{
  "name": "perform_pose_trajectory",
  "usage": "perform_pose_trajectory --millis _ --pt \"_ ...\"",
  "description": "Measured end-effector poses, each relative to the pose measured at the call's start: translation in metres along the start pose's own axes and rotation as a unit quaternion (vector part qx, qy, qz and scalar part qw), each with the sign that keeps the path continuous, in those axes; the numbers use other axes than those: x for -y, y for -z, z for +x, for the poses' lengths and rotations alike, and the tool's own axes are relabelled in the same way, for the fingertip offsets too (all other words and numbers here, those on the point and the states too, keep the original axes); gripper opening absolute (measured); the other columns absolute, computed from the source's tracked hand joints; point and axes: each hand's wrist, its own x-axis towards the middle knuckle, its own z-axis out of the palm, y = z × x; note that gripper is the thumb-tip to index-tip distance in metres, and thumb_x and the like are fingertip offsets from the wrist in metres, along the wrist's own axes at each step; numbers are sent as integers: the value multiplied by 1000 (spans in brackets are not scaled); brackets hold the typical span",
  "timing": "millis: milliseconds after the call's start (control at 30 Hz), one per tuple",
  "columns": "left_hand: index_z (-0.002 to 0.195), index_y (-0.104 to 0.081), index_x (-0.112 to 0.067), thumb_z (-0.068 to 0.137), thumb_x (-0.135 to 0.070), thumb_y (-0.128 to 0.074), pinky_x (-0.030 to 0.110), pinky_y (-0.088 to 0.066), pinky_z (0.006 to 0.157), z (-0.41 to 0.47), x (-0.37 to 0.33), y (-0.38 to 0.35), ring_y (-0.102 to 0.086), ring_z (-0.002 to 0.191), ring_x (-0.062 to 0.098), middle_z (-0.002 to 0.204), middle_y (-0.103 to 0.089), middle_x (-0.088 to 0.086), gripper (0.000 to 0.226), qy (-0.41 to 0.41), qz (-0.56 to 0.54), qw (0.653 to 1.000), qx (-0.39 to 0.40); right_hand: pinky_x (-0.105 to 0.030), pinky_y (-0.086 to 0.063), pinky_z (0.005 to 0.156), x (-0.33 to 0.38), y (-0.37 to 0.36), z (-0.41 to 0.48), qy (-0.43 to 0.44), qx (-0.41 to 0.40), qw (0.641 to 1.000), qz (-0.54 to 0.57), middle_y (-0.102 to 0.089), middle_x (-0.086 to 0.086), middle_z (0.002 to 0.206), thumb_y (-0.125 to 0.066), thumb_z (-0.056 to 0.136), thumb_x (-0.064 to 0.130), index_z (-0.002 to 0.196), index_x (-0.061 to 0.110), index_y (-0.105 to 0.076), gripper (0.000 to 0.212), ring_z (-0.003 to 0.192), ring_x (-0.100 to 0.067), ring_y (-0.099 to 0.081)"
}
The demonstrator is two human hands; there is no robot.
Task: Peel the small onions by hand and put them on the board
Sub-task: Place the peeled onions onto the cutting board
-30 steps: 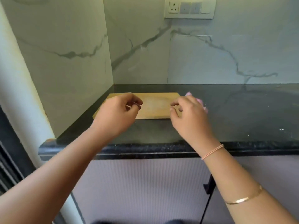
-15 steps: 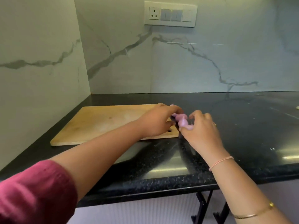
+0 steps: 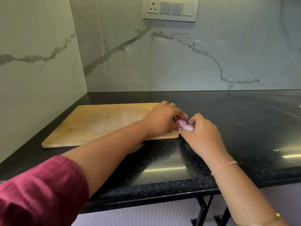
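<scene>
Several onions (image 3: 181, 122) between left hand (image 3: 161, 119), right hand (image 3: 202, 136)

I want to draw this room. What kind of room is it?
Most likely a home kitchen. There is a dark stone counter against a marble-look wall, a wooden cutting board lying on the counter, and small pink onions being handled beside it.

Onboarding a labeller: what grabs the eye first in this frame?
The cluster of small pink onions, pinched between the left hand and the right hand at the right edge of the wooden board. Then the board itself, pale against the glossy black counter, in the corner of the marble-veined walls.
</scene>
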Motion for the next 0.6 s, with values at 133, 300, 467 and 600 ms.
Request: perform_pose_trajectory --millis 133,300,467,600 --pt "105 -65 -22 81 -34 -70 40 -38 89 -11 10 7 -52 97 23 104 -65 -3 27 12 15 999 -40 -35 -43 67 7 3 -1 3 -19 999 48 -63 -3 91 -64 85 35 94 13 -54 26 87 -28 -57" --pt "105 -66 -18 82 -30 -71 32 -42 86 -42 49 63 -57 96 15 103 -65 -3 27 121 -21 985 -121 -39 -51 75 36 3 6 47 -29 993 109 -67 -1 97 -68 82 23 100 14 -57 23 90 -25 -63" --pt "109 -59 -18 86 -26 -66 27 -43 80 -99 107 110 -57 94 12 102 -60 -4 25 292 -80 947 -108 -35 -48 76 100 -17 28 100 21 987 126 -63 2 90 -72 79 38 101 15 -59 34 87 -22 -60" --pt "107 -58 -17 87 -22 -66 29 -45 82 -122 145 116 -56 96 15 108 -62 1 22 358 -67 926 -101 -27 -38 67 151 -63 53 103 125 977 140 -59 -1 90 -73 79 31 100 13 -60 31 88 -21 -58"
